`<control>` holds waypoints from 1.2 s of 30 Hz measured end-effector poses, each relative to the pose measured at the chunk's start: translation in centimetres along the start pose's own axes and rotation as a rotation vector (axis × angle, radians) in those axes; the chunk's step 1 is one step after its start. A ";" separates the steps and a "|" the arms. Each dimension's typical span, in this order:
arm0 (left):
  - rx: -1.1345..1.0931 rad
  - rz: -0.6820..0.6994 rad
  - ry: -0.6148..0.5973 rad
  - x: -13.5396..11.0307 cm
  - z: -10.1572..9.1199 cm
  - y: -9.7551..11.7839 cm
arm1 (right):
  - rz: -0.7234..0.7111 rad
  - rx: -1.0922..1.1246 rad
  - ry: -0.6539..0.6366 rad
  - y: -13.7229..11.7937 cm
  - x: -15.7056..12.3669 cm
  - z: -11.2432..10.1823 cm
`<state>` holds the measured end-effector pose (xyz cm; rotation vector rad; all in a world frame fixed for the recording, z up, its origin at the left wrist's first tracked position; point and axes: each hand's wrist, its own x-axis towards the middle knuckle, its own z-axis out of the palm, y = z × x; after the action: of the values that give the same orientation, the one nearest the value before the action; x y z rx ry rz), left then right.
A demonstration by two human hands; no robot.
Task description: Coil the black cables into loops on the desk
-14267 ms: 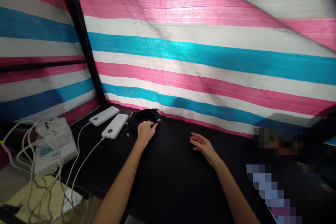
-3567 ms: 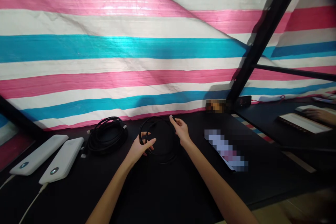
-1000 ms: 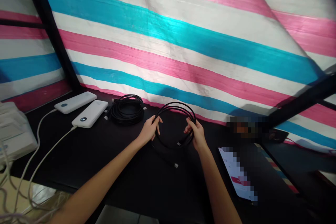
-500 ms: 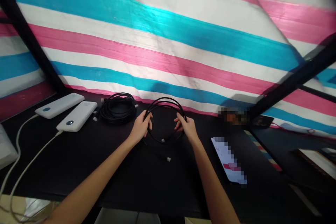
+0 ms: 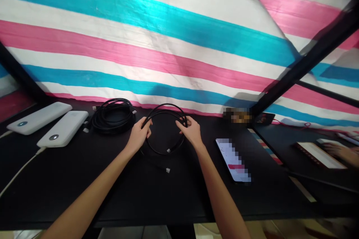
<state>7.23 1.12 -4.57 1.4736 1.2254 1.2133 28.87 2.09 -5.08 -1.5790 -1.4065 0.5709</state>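
Cable (image 5: 165,111) forms a loose ring between the two hands, a few turns wide, its upper arc rising beyond the fingers. Farthest to the left of the hands lie two white power banks (image 5: 63,129), each with a dark round display; a white lead (image 5: 21,171) runs from the nearer one towards the person. Between them and the hands rests a black coil (image 5: 101,121) with pale plugs poking out at its sides; neither hand touches it. The left hand (image 5: 138,133) pinches the near-left side of the ring between thumb and fingers. Inside the ring, low and towards the right, sits one plug (image 5: 168,151); the other plug (image 5: 167,170) is just below the ring, nearer the person, and I cannot tell whether it touches the black surface (image 5: 140,198). The right hand (image 5: 193,130) pinches the opposite side, thumb pointing inwards.

A few seconds ago the right hand gripped a cable end; now both ends are loose and both hands hold the turns themselves. That suggests the turns are gathered while the ends are not yet tucked in. Compared with half a second ago, the right hand's fingers seem to have shifted on the cable, while the left grip looks much the same.

Right of the hands lies a lit, partly blurred phone (image 5: 231,158); farther right, another person's hand (image 5: 342,153) is by a box (image 5: 321,155).
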 end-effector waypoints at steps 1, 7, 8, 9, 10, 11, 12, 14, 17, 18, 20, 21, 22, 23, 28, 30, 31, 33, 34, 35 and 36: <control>0.006 0.002 0.008 0.0 0.0 -0.1 | -0.006 -0.054 0.015 0.0 0.0 -0.1; -0.011 -0.029 0.083 0.0 0.3 -0.6 | 0.023 0.013 -0.056 -0.3 0.0 0.0; -0.025 -0.048 0.093 0.0 0.3 -0.7 | 0.048 0.094 -0.083 -0.3 0.1 0.2; -0.045 -0.069 0.097 0.1 0.4 -0.7 | 0.082 0.186 -0.105 -0.3 0.1 0.4; -0.064 -0.093 0.096 0.1 0.4 -0.6 | 0.118 0.284 -0.123 -0.3 0.2 0.6; -0.080 -0.115 0.090 0.2 0.5 -0.6 | 0.152 0.381 -0.131 -0.4 0.2 0.7; -0.089 -0.130 0.086 0.2 0.5 -0.5 | 0.175 0.471 -0.128 -0.5 0.2 0.8; -0.086 -0.138 0.085 0.3 0.5 -0.5 | 0.165 0.610 -0.098 -1.0 0.1 0.9; -0.028 -0.142 0.104 0.4 0.7 -1.0 | 0.058 0.708 -0.028 -1.9 -0.2 0.7; -0.012 -0.166 0.107 0.4 0.7 -1.2 | 0.023 0.728 -0.005 -2.3 -0.3 0.6; -0.012 -0.247 0.102 0.3 1.0 -1.5 | -0.034 0.758 0.035 -3.0 -0.7 0.7; -0.030 -0.293 0.084 0.2 1.1 -1.6 | -0.058 0.767 0.053 -3.2 -0.9 0.8; -0.059 -0.337 0.050 0.1 1.2 -1.6 | -0.081 0.774 0.069 -3.5 -1.2 1.0; -0.093 -0.374 -0.003 0.0 1.3 -1.5 | -0.100 0.781 0.081 -3.8 -1.5 1.3; -0.344 -0.560 -0.436 -0.6 1.6 -0.7 | -0.122 0.925 -0.050 -5.0 -3.3 2.9; -0.452 -0.607 -0.541 -0.7 1.6 -0.6 | -0.109 0.989 -0.189 -5.5 -3.9 3.1; -0.508 -0.623 -0.565 -0.7 1.6 -0.6 | -0.108 0.994 -0.266 -5.8 -4.2 3.1; -0.649 -0.675 -0.543 -0.5 1.7 -0.6 | -0.116 0.952 -0.405 -6.1 -4.6 2.9; -0.737 -0.722 -0.508 -0.4 1.8 -0.7 | -0.121 0.920 -0.460 -6.2 -4.7 2.8; -0.825 -0.774 -0.461 -0.3 1.9 -0.7 | -0.124 0.891 -0.501 -6.3 -4.8 2.7; -0.903 -0.820 -0.406 -0.3 1.9 -0.7 | -0.124 0.870 -0.528 -6.3 -4.8 2.7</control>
<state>9.01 0.92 -5.62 0.4145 0.6974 0.6729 22.26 -1.99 -2.11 -0.6560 -1.3209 1.3679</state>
